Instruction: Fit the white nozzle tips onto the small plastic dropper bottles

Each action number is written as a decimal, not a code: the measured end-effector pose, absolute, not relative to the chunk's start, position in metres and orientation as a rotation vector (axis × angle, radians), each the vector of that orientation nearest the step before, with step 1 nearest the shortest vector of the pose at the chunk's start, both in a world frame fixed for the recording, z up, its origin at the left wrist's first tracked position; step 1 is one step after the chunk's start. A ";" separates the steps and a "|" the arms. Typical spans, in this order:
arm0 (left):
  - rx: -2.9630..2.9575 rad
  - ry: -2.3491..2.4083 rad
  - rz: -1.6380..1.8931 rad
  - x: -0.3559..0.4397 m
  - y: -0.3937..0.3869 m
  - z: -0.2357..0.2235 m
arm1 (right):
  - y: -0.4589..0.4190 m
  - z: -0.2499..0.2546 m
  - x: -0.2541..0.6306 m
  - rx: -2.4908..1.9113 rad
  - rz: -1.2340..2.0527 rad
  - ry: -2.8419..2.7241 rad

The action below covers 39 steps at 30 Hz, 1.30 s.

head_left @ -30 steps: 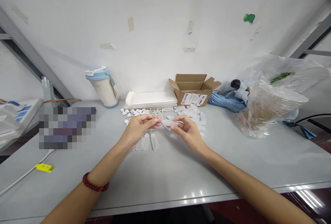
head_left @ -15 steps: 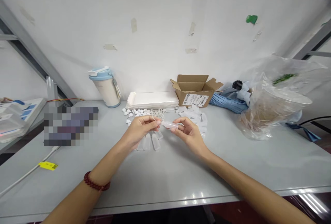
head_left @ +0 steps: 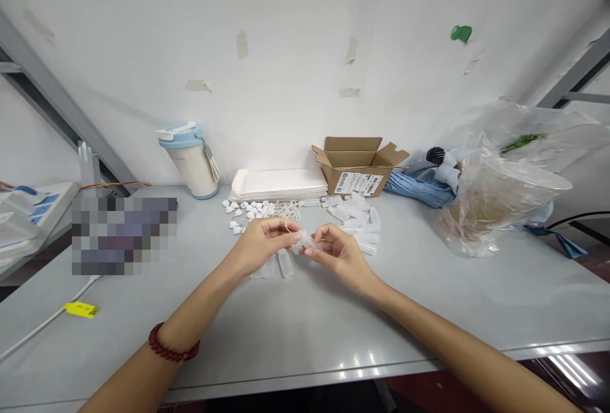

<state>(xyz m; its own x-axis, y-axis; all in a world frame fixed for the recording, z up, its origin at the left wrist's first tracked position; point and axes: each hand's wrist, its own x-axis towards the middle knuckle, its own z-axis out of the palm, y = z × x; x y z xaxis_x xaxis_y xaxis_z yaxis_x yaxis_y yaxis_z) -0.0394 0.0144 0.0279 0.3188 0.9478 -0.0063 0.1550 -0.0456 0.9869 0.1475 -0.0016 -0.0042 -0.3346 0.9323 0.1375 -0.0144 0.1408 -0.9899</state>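
Note:
Between my hands is a translucent plastic tube (head_left: 311,239), tilted down to the right. My right hand (head_left: 344,259) is closed on its body with thumb and fingers. At the tube's left end, the fingertips of my left hand (head_left: 261,244) pinch it, and a thin white cord (head_left: 286,225) loops up there; the exact join is hidden. Just below lie several translucent tubes (head_left: 284,264), partly behind my left hand. Behind my hands are small white caps (head_left: 251,211) and a heap of white cords (head_left: 288,209). Loose translucent tubes (head_left: 366,227) lie beyond my right hand.
White flat packages (head_left: 281,182) and an open cardboard box (head_left: 355,171) stand at the wall. A tumbler (head_left: 193,165) and a blurred-out object (head_left: 124,235) are left. Right are a folded blue umbrella (head_left: 419,189) and a plastic-bagged cup (head_left: 505,203).
The tube between my hands has come down slightly and now tilts, where it was nearly level. My right hand has moved a little left and lower, nearer my left fingertips.

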 end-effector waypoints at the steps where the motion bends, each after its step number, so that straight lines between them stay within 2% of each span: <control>1: 1.503 1.059 0.892 -0.039 0.014 0.028 | -0.002 -0.005 0.147 -0.931 1.316 -1.548; 12: 1.612 1.166 1.031 -0.028 0.008 0.022 | -0.004 -0.004 0.147 -0.934 1.243 -1.583; 19: 2.105 1.152 1.255 -0.025 0.000 0.023 | -0.001 -0.006 0.146 -0.972 1.229 -1.509; 25: 2.386 1.028 1.172 -0.023 -0.004 0.021 | 0.000 -0.008 0.147 -0.997 1.211 -1.481; 39: 2.612 1.070 0.994 -0.020 -0.004 0.014 | -0.001 -0.010 0.144 -1.022 1.205 -1.501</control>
